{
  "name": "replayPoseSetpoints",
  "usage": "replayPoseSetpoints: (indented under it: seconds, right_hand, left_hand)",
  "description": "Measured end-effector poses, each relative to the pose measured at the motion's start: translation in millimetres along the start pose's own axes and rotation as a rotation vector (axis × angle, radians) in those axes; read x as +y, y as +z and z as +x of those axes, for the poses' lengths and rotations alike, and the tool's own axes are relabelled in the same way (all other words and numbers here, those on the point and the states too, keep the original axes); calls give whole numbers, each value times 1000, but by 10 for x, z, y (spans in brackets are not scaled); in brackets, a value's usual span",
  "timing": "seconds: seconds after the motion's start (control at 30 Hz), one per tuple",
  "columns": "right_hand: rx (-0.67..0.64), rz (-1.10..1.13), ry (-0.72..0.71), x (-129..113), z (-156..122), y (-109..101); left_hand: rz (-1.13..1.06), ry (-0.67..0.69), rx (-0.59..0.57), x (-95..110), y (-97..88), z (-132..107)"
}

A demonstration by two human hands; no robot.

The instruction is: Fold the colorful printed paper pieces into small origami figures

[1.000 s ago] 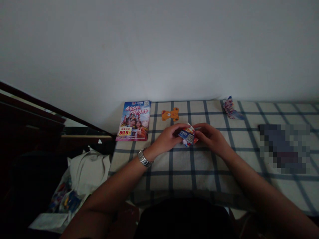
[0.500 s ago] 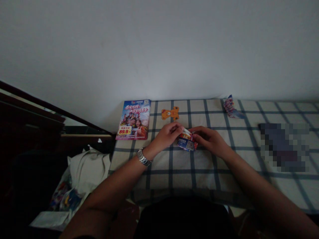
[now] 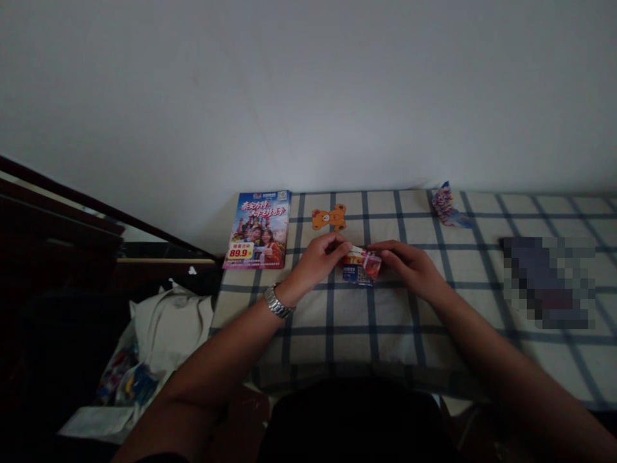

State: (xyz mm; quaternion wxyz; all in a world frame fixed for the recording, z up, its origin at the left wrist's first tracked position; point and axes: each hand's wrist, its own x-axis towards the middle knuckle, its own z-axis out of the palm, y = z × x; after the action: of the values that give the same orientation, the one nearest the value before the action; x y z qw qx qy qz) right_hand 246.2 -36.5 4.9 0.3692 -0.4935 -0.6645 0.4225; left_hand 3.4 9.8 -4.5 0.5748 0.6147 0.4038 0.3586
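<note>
A folded printed flyer (image 3: 360,269), with a dark blue patch and what looks like a QR code, is held low over the checked cloth. My left hand (image 3: 324,258) pinches its upper left edge between thumb and fingers. On the other side, my right hand (image 3: 407,262) has thumb and fingers closed on its upper right edge. Just beyond the left hand lies an orange bear-shaped figure (image 3: 330,218). A stack of colourful flyers (image 3: 258,231) rests farther left, near the wall.
A checked cloth (image 3: 308,315) covers the surface, which meets a pale wall (image 3: 308,96). Toward the back right stands a crumpled colourful paper (image 3: 446,207). A dark pixelated object (image 3: 547,283) lies at right. Below left is a whitish bag (image 3: 168,325) beside dark wooden furniture (image 3: 53,251).
The flyer's lower part has swung slightly up, and more of its reddish right side shows. My right thumb and fingers have shifted up along its edge. Other things stay put.
</note>
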Motion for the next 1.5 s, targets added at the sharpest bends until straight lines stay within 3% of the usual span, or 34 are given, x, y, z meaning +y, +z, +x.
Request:
replayPoseSetpoints:
  seconds: [0.33,0.6,0.83,1.17,1.37,1.5]
  right_hand:
    - [28,14,99,2,27,4]
    - [34,6,72,17,45,-17]
    - [34,34,74,0,48,-14]
    - [8,-5,54,22,42,-27]
    - [89,-15,58,8,51,-4]
    - [155,4,25,55,55,-3]
  left_hand:
    - [2,18,25,0,12,-9]
    - [-52,-73,4,-47,19,0]
    - [-14,-49,-28,-60,-20,1]
    - [36,31,-210,8,-35,-14]
    - [79,55,-154,-27,-20,5]
    - [-70,-2,-106,-51,3,2]
